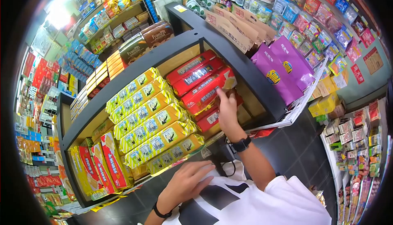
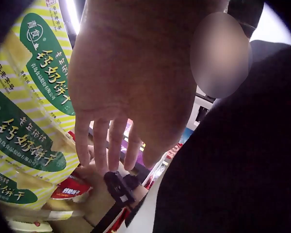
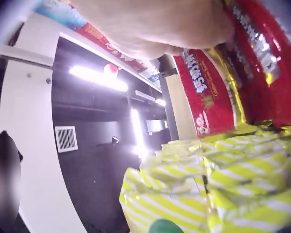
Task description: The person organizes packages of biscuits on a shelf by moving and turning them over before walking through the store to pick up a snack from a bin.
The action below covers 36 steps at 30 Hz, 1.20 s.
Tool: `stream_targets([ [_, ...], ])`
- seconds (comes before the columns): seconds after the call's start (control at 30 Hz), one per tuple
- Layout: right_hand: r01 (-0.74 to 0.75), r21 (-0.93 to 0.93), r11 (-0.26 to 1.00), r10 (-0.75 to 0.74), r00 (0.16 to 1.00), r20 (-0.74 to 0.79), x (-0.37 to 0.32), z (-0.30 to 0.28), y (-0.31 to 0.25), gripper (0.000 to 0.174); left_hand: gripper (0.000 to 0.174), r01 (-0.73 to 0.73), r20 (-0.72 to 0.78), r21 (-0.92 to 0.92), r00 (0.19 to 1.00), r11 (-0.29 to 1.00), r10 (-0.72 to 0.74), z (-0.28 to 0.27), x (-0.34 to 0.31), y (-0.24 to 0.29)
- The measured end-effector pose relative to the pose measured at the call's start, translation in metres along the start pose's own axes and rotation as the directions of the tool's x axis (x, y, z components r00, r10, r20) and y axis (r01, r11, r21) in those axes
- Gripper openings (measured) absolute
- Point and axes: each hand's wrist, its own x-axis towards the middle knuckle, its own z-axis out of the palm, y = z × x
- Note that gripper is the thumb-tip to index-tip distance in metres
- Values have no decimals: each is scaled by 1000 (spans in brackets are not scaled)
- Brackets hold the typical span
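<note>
My right hand [image 1: 228, 112] grips the right end of a red biscuit pack [image 1: 201, 97] in the shelf bin, thumb lying on its wrapper. The pack is tilted, its end raised over another red pack [image 1: 209, 119] at the front. More red packs [image 1: 192, 67] lie behind it. In the right wrist view the hand [image 3: 160, 24] covers part of the red wrapper [image 3: 203, 92]. My left hand [image 1: 188, 180] is held before my body, below the yellow striped biscuit packs [image 1: 153, 114]. Its fingers [image 2: 101, 143] are loosely extended and hold nothing.
A dark shelf frame [image 1: 241, 73] borders the bin. Purple bags [image 1: 282, 71] and brown paper bags [image 1: 233, 26] stand beyond its right side. More red and yellow packs [image 1: 112, 159] stand at the left. Snack racks [image 1: 356, 139] line the right, over a dark tiled floor [image 1: 303, 143].
</note>
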Motion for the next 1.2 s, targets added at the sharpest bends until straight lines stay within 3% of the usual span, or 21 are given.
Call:
stream_targets([
  [0.03,51,-107,993,-49,998,26,-9,1,-2,56,46,0,-4,0,1000,1000,0,0,0,-1],
  [0.13,-89,-193,977,108,990,94,-26,7,-14,61,45,-40,-20,-11,999,999,40,1,2,-5],
  [0.17,-111,-153,982,132,982,136,-27,12,-17,71,45,-42,-29,-12,999,999,41,2,1,-5],
  [0.3,-173,-256,951,207,972,113,-16,24,-25,89,44,-71,-6,-13,997,997,71,6,2,-7],
  [0.4,-279,-133,951,278,960,-22,-22,46,-50,76,43,-72,-5,-53,997,996,72,13,-1,-12],
  [0.43,-381,-246,891,365,924,-111,-17,48,-53,67,42,-69,-4,-69,998,995,69,14,-2,-13],
  [0.53,-371,-337,865,288,918,-271,-8,57,-38,55,41,-106,-23,-62,994,992,104,17,0,-14],
  [0.63,-501,-264,824,466,865,-185,5,48,-36,59,40,-114,-58,-73,992,991,110,21,-1,-14],
  [0.73,-434,-60,899,436,900,21,6,45,-33,38,39,-105,-63,-82,993,991,100,22,-5,-18],
  [0.9,-264,-259,929,312,936,166,17,27,-20,40,41,-28,-83,-121,996,992,18,19,-15,-18],
  [1.0,-27,-406,914,128,966,225,8,17,-14,41,39,-12,-68,-87,998,996,6,21,-19,-20],
  [1.13,76,-394,916,-21,990,141,-2,26,-8,57,39,-6,-48,-67,999,998,3,20,-17,-17],
  [1.2,214,-557,803,-156,976,150,-5,25,-13,74,38,-5,-38,-54,999,999,3,19,-17,-16],
])
